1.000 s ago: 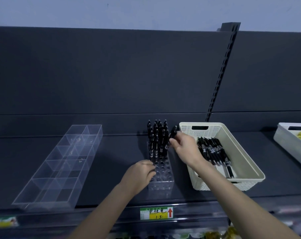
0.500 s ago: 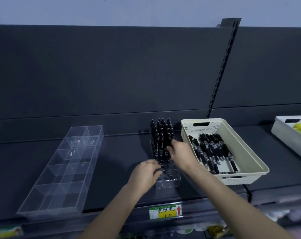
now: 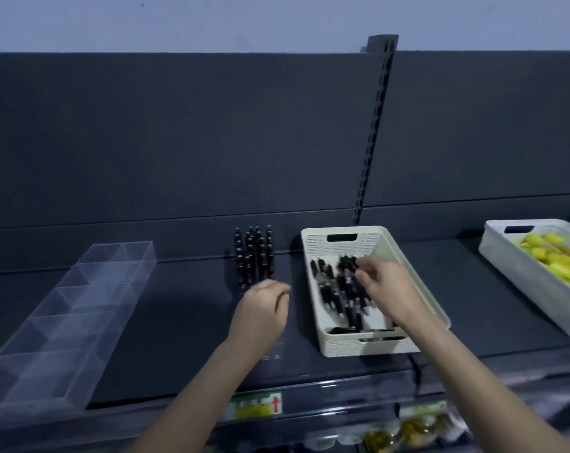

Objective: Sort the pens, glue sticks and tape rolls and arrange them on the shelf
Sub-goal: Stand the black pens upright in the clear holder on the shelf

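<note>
Several black pens point(image 3: 253, 256) stand upright in a clear plastic pen holder point(image 3: 275, 350) on the dark shelf. My left hand point(image 3: 263, 310) curls over the holder's near half and holds it steady; it is blurred. Right of the holder sits a cream basket point(image 3: 339, 233) with several loose black pens point(image 3: 334, 297) lying in it. My right hand point(image 3: 386, 289) hovers over those pens, fingers loosely curled, the thumb and forefinger slightly apart. I see no pen held in it.
A long clear divided tray point(image 3: 81, 308) lies at the left of the shelf point(image 3: 185, 315). A grey bin point(image 3: 522, 284) with yellow items point(image 3: 555, 258) stands at the far right. A price label point(image 3: 254, 407) sits on the shelf's front edge.
My right hand has left the standing pens in the holder and moved right into the cream basket. My left hand stays at the holder. The view has swung to the right.
</note>
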